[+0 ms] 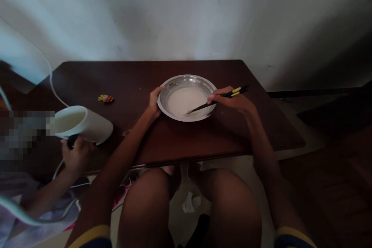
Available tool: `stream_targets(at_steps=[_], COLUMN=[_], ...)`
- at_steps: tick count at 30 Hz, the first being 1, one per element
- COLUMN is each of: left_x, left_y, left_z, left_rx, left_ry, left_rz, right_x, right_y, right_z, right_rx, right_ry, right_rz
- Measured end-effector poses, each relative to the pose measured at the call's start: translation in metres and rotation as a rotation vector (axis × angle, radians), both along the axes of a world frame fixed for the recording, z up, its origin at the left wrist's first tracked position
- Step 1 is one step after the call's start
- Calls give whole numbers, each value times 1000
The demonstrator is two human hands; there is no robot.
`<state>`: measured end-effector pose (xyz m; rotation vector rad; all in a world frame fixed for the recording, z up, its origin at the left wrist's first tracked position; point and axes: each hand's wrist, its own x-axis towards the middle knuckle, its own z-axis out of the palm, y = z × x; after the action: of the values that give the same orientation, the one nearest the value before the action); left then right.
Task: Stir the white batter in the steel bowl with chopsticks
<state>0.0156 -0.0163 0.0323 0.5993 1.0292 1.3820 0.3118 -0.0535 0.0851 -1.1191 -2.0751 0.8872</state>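
Observation:
A shiny metal bowl (164, 111) stands on the dark table, with a pale, whitish mixture (186, 99) in it. My left hand (155, 101) grips the bowl's left rim, its thumb near the top edge. At the right rim, my right hand (229, 99) is closed round a pair of black chopsticks (203, 106) with yellow bands near their upper ends. The chopstick tips reach down into the mixture, toward the front of the bowl. My right-hand fingers partly hide the bowl's right edge.
Another person's hand (77, 155) touches a white lamp-like round object (97, 126) with a cord at the left. A small yellow-and-red toy figure (105, 98) lies on the brown table (180, 143). Behind rises a pale wall (180, 15). Crumpled white paper (188, 203) is on the floor.

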Motion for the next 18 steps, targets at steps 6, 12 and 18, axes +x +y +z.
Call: stream_targets(at_steps=[6,12,18], left_x=[-1,-1,-4], left_y=[1,3,8], left_z=[-3,-5,-14], left_rx=[-1,7,36], left_ry=[22,-2,39], left_rz=[12,8,11], right_x=[-5,4,-12], right_y=[8,2,7], right_z=[-11,-1,-16], right_rx=[206,62,234], right_ry=[-80,27,-24], right_rz=[-166,-86,-143])
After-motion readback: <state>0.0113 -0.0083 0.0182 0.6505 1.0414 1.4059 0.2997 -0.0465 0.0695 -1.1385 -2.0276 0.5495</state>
